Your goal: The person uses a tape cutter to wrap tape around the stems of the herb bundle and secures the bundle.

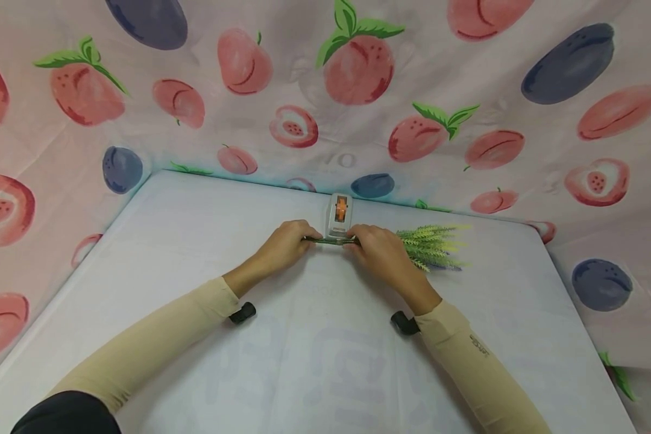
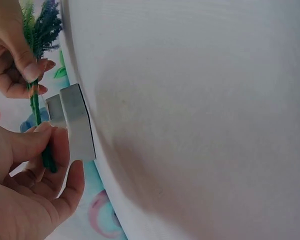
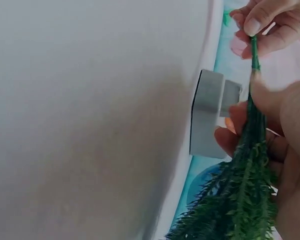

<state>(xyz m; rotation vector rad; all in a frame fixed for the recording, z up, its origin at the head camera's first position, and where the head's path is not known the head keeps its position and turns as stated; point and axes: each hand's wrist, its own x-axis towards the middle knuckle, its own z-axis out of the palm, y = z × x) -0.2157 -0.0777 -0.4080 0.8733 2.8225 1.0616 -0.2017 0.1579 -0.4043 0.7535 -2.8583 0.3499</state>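
Observation:
A bunch of artificial flower sprigs [image 1: 434, 246], green with yellowish and purple tips, lies sideways above the table with its foliage to the right. My left hand [image 1: 284, 244] pinches the bare green stems [image 2: 49, 159] near their ends. Farther along, my right hand [image 1: 382, 253] grips the same stems just below the foliage [image 3: 240, 195], thumb on one side and fingers on the other. Right behind the stems, between both hands, stands a grey tape dispenser [image 1: 332, 230] with an orange core [image 1: 341, 208]. In the right wrist view the dispenser [image 3: 206, 117] sits beside the right fingertips.
The white-covered table [image 1: 206, 205] spreads out on both sides and in front of me. Its back edge meets a hanging cloth [image 1: 304, 66] printed with peaches and dark blue fruit, close behind the dispenser. Black wrist mounts [image 1: 242, 313] hang beneath both sleeves.

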